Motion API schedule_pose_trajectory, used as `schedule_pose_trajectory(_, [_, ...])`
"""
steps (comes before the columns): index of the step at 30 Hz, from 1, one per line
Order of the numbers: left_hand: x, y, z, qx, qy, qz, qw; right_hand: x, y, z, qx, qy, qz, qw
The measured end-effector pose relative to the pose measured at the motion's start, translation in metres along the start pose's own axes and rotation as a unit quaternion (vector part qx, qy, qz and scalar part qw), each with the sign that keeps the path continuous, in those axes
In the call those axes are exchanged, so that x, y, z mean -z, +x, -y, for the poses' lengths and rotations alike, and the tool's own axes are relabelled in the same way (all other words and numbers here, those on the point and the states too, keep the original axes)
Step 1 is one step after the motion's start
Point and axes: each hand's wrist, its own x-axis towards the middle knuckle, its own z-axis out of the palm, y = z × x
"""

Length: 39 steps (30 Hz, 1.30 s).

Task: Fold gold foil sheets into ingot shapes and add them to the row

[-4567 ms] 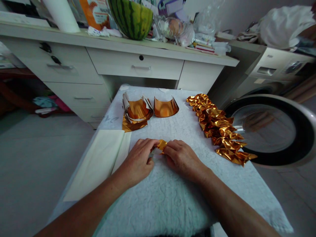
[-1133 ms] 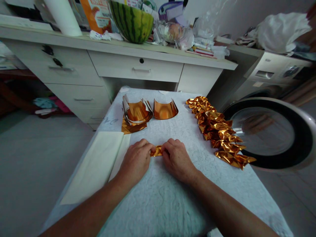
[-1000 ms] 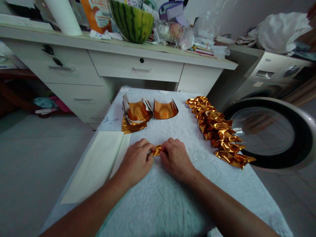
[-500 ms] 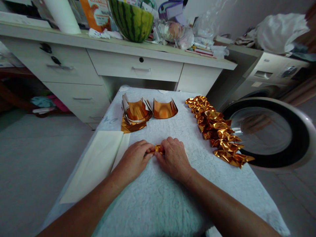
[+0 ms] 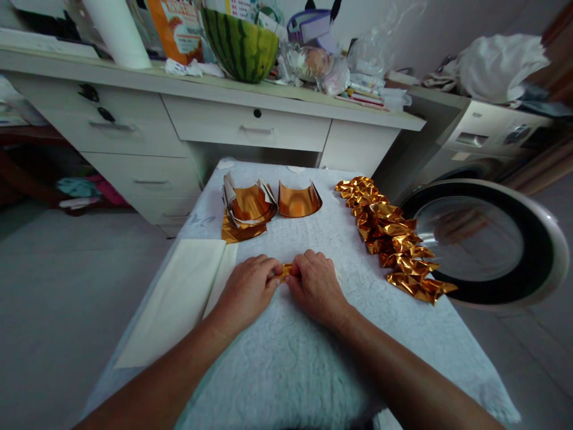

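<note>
A small strip of gold foil [image 5: 286,272] lies between my hands near the middle of the cloth-covered table [image 5: 286,352]. My left hand [image 5: 251,285] pinches its left end, and my right hand [image 5: 317,283] grips the right end; the fingers cover most of it. Beyond them stand a stack of curved gold sheets [image 5: 249,206] with pale backs and, beside it, a single curved gold sheet [image 5: 299,200]. To the right, several folded gold foil pieces [image 5: 394,236] form a slanting row. Pale paper sheets [image 5: 174,301] lie at the left edge.
Behind the table is a white counter with drawers [image 5: 250,122], bearing a cut watermelon [image 5: 240,45], a paper roll [image 5: 117,33] and plastic bags. At the right, a washing machine's round door [image 5: 483,239] hangs open close to the table's edge.
The view has shifted slightly. Both hands stay on the foil strip, with the fingers moved only a little.
</note>
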Motion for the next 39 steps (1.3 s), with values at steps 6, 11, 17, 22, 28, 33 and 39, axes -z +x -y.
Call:
schedule_pose_trajectory(6, [0.0, 0.002, -0.002, 0.001, -0.001, 0.002, 1.0, 0.002, -0.001, -0.01, -0.007, 0.045, -0.002, 0.999])
schedule_pose_trajectory(11, [0.002, 0.002, -0.004, 0.008, 0.006, 0.003, 1.0, 0.004, -0.003, -0.019, -0.018, 0.054, 0.0, 0.998])
schedule_pose_trajectory(17, [0.003, 0.001, -0.005, 0.011, -0.003, 0.011, 1.0, 0.01, -0.003, -0.029, -0.032, 0.061, 0.017, 0.997])
schedule_pose_trajectory(22, [0.004, 0.001, -0.004, 0.01, 0.004, 0.015, 1.0, 0.014, -0.003, -0.033, -0.024, 0.059, 0.033, 0.997])
schedule_pose_trajectory(28, [0.004, 0.001, -0.004, 0.005, 0.009, 0.015, 1.0, 0.019, -0.002, -0.036, -0.017, 0.067, 0.065, 0.996])
schedule_pose_trajectory(33, [0.003, -0.001, -0.004, 0.009, 0.009, 0.014, 1.0, 0.021, -0.003, -0.042, 0.014, 0.084, 0.065, 0.994])
schedule_pose_trajectory(39, [0.004, -0.001, -0.005, -0.002, 0.028, 0.024, 0.999, 0.02, -0.006, -0.043, 0.082, 0.138, 0.028, 0.987])
